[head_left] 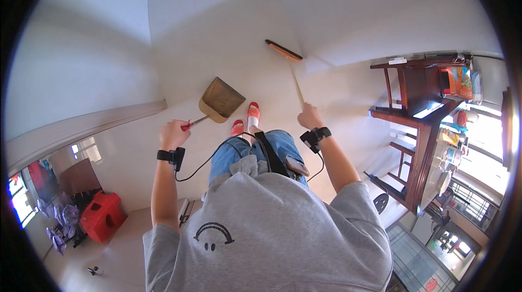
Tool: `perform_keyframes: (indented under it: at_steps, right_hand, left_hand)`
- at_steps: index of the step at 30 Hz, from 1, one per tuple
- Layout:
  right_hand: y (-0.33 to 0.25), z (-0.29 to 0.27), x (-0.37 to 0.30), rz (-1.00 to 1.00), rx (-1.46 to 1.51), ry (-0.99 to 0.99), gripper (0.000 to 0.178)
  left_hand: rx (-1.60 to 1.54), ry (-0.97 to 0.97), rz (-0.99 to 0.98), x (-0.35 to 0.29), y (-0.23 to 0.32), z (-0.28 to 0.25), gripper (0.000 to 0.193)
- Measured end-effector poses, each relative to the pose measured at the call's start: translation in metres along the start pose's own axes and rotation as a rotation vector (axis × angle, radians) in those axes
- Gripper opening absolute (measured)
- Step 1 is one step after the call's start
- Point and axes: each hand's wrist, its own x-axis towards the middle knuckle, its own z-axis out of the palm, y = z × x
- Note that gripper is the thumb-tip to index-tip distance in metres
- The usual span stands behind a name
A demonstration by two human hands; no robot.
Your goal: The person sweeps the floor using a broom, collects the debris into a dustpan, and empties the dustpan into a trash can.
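Observation:
My left hand point(173, 134) is closed round the red-gripped handle of a long-handled dustpan point(222, 100). The dustpan's yellowish-brown scoop lies ahead and to the left of my feet, its wide mouth turned to the right. In my closed right hand point(309, 117) is the pale stick of a broom point(283, 50). Its orange head with dark bristles rests on the floor farther ahead, close to the foot of the right-hand wall. Bands with small black devices sit on both wrists. Red slippers point(253, 111) are on my feet, between the two tools.
White walls rise ahead and on the left, meeting the pale floor point(228, 47). A dark wooden table point(427, 153) with clutter on top stands to the right, dark wooden chairs point(399, 88) beside it. At the lower left is a red plastic stool point(103, 216) near purple-grey bundles point(65, 218).

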Motion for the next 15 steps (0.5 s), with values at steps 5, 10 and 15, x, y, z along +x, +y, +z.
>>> perform_keyframes:
  at_steps: [5, 10, 15]
  right_hand:
    - [-0.058, 0.025, -0.066, -0.005, -0.05, -0.242, 0.029]
    - [-0.071, 0.003, -0.094, -0.002, 0.178, -0.459, 0.022]
    - [-0.049, -0.062, -0.14, 0.345, 0.843, -0.542, 0.018]
  left_hand:
    - [0.028, 0.022, -0.007, -0.013, 0.0, 0.008, 0.015]
    - [0.021, 0.025, -0.001, -0.011, -0.005, 0.003, 0.013]
    - [0.013, 0.053, 0.001, -0.007, -0.019, 0.006, 0.014]
